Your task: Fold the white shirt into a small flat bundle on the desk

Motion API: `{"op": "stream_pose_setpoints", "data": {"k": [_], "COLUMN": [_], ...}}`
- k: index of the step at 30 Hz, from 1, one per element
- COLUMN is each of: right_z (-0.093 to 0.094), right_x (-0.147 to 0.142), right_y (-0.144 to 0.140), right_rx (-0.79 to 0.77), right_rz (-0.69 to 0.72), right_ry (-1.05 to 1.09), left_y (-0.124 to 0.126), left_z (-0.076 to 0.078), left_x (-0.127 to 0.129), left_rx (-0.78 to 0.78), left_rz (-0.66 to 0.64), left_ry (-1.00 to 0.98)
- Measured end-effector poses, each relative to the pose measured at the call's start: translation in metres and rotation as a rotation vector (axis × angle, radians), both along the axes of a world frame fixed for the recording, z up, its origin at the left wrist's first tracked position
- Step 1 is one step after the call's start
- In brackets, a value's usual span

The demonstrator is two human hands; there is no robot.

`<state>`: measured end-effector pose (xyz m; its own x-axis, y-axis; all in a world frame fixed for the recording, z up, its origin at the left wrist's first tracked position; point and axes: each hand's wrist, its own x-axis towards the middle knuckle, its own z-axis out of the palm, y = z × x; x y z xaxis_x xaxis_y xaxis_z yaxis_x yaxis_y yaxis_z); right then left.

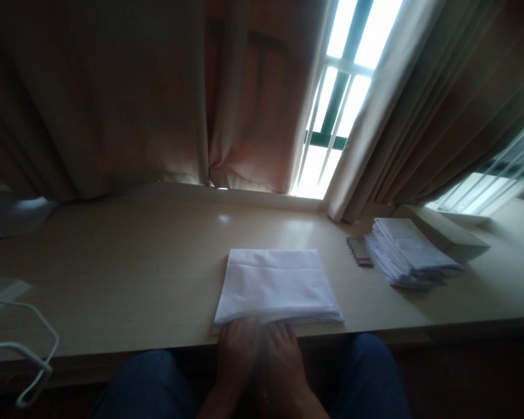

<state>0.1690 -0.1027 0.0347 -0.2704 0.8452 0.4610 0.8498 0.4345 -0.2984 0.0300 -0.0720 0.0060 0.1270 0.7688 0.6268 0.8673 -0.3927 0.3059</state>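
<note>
I've got both hands at the near edge of the surface (113, 273), side by side and touching: left hand (238, 355) and right hand (283, 364), fingertips on or just under the front edge of the folded white cloth (277, 285). Step in hand, as I read it: finishing or squaring a fold on this cloth, hands pressing the near hem. The frame is dim and the fingers are motion-blurred, so I can't tell whether they pinch the cloth's edge or only rest flat against it. The cloth lies flat, roughly rectangular, its near edge just at the surface's lip, directly ahead of both hands, centred between my knees. A crease runs across its far part. Next move, I'd judge, calls for a clean hold on the near corners with the layers kept aligned, since the stacked edges there look slightly splayed. To the right, well apart from the hands, sits a stack of folded white cloths (410, 253), with a small dark object (360, 251) just beside it on its left. A white wire hanger (24, 349) lies at the far left edge. Curtains (113, 99) hang behind, and a window (340, 87) shows between them.
</note>
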Motion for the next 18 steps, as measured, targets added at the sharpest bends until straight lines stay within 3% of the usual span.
{"op": "stream_pose_setpoints", "data": {"k": [5,9,14,18], "right_z": [0.016,0.018,0.007,0.000], "right_x": [0.010,0.009,0.001,-0.004], "right_y": [0.000,0.006,0.010,0.006], "right_rx": [0.009,0.047,-0.004,0.034], "right_rz": [-0.021,-0.104,-0.059,-0.104], "right_ry": [0.221,0.321,0.210,0.086], "left_y": [-0.002,-0.003,-0.002,0.000], "left_z": [-0.002,0.000,0.006,0.010], "left_x": [0.002,0.003,0.003,0.004], "left_rx": [-0.017,-0.018,-0.038,-0.021], "left_rz": [-0.024,-0.055,-0.034,-0.003], "left_ry": [-0.031,-0.039,0.049,0.109]}}
